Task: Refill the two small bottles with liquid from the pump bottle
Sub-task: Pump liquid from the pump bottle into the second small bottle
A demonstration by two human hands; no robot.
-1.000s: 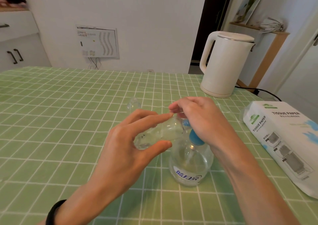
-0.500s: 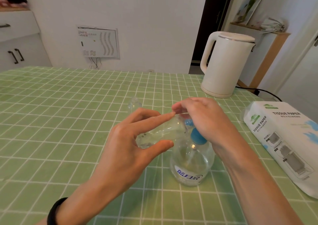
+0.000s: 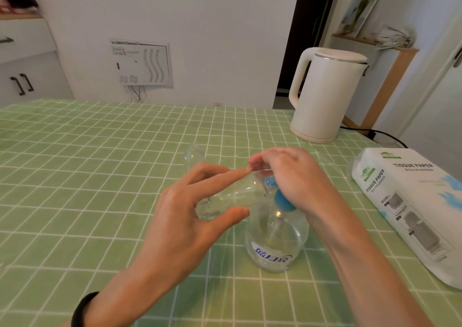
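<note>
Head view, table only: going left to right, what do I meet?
Black wristband → left hand holding a small clear bottle → clear pump bottle with blue collar → white electric kettle → white tissue paper pack.

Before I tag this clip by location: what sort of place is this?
Most likely a home kitchen or dining room: a table under a green checked cloth, a white electric kettle plugged in at its far edge, a pack of tissue paper, and white cabinets along the wall.

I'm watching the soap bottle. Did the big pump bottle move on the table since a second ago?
No. The pump bottle stands on about the same green squares of the tablecloth, at the same spot relative to the tissue pack. Only tiny camera shifts show.
</note>
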